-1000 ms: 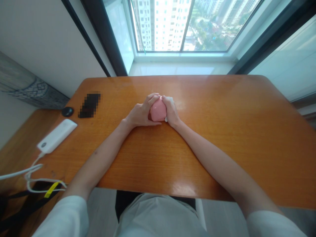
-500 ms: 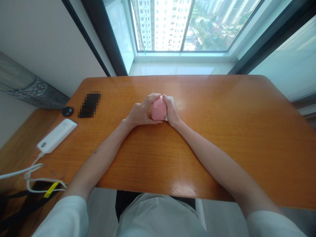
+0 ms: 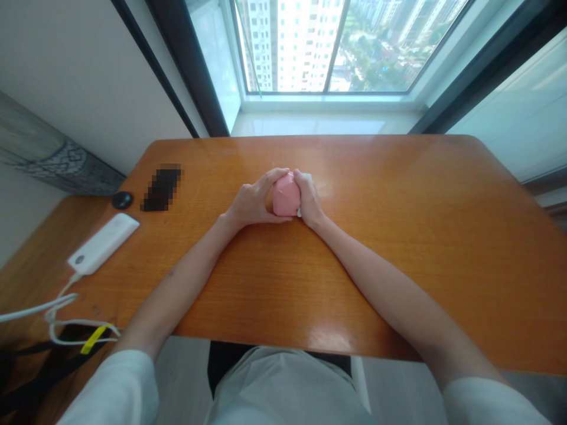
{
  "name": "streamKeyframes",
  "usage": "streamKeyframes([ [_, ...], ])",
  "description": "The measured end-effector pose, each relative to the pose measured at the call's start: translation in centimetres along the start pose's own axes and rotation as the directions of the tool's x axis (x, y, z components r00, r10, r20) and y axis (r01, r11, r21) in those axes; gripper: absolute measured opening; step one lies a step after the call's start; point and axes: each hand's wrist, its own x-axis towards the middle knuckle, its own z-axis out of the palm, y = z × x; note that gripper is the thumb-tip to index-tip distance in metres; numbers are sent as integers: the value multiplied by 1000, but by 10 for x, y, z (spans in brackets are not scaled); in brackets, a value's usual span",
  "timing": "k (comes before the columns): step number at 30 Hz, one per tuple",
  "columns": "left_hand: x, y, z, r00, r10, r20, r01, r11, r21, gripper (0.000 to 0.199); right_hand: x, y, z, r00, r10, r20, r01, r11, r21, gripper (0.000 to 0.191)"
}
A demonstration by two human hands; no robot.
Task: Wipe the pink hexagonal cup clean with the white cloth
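Pink object: located over the middle part of the wooden table, toward the far edge, between left hand and right hand. Cannot confirm contact with the tabletop from this angle.

Left hand: grips the pink object from the left, with fingertips at the far edge and thumb along the near edge. Curves in a wide arc, leaving a gap between palm and pink object.

Right hand: closes from the right over white material, pressing against the pink object's right side. Rests the thumb at the far upper edge. Cannot tell the placement of the hidden fingers or the type of white material.

Left end of table: carries a pixelated dark item, a round black item just beside, and, nearer, a white oblong device. Joins at the near end to a looped white cable, with a yellow tag among the loops.

Beyond the far edge: looks out through a window onto tall buildings and greenery. Far left: patterned curtain against a pale wall.
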Motion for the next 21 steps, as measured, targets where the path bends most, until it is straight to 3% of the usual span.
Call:
streamKeyframes([
  [21,8,12,-5,998,-64,-4,63,992,-107,118,4,9,-2,1000,-4,5,4,1000,-11,68],
])
